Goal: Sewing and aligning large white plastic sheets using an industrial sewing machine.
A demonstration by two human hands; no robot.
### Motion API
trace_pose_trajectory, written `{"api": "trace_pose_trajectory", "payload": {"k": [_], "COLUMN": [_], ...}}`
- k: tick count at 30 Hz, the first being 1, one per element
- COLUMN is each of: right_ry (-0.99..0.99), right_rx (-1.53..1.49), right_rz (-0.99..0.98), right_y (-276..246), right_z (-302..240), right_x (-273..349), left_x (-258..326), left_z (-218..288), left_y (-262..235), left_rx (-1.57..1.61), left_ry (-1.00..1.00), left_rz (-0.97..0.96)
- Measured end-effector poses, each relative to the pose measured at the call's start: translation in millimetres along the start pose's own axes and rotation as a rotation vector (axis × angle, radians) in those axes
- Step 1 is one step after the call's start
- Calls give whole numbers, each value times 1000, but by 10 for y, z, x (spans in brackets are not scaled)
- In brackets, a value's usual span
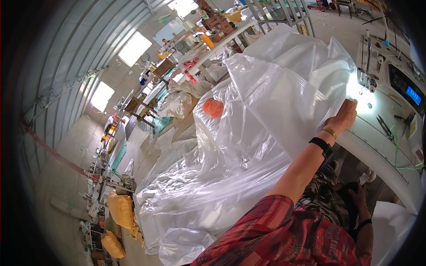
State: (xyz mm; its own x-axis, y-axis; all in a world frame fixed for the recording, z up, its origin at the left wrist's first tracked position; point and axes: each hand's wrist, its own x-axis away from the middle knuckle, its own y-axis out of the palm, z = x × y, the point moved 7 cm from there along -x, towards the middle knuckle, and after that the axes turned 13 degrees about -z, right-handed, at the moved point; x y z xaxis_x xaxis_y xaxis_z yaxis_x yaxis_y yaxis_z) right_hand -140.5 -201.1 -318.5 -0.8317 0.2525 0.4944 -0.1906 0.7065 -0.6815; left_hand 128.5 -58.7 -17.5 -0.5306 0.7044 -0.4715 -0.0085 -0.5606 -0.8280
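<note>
My left hand (343,117) is closed on the edge of a large translucent plastic sheet (270,88), right beside the lit needle area of a sewing machine (370,66). The sheet spreads leftward in loose, shiny folds. A wristwatch and a gold band circle that wrist. Lower down, below the table edge, my right hand (358,196) is in shade with its fingers bent. A small pale piece (364,178) shows at its fingertips; its kind is not clear. On the white sewing table (377,133) lie dark-handled thread snips (384,127) near green thread.
An orange bundle (213,108) rests on the sheet. Filled yellow sacks (120,210) stand on the floor at lower left. Another worktable (222,42) with sewing machines stands farther back, with a grey metal rack (284,13) near it. A white sheet (390,228) hangs at lower right.
</note>
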Motion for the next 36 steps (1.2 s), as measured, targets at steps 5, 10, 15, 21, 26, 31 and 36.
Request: {"api": "trace_pose_trajectory", "payload": {"k": [5, 10, 15, 21, 26, 31, 36], "right_ry": [-18, -24, -62, -11, -13, -58, -15], "right_rx": [-8, -12, 5, -6, -18, -44, -13], "right_rz": [-6, 15, 39, 5, 15, 36, 4], "right_y": [-12, 30, 35, -2, -14, -29, 12], "right_z": [-24, 48, 58, 12, -28, -39, 50], "right_x": [10, -41, -58, -2, 35, 31, -29], "left_x": [-13, -14, 5, -1, -2, -17, -42], "left_z": [-19, -41, -58, -34, -1, 3, -17], "left_y": [15, 64, 86, 21, -24, -45, 33], "left_rx": [30, 26, 48, 97, 76, 123, 65], "left_ry": [-43, -26, -32, -32, -30, -37, -47], "left_rz": [-58, -60, -70, -62, -54, -50, -109]}}
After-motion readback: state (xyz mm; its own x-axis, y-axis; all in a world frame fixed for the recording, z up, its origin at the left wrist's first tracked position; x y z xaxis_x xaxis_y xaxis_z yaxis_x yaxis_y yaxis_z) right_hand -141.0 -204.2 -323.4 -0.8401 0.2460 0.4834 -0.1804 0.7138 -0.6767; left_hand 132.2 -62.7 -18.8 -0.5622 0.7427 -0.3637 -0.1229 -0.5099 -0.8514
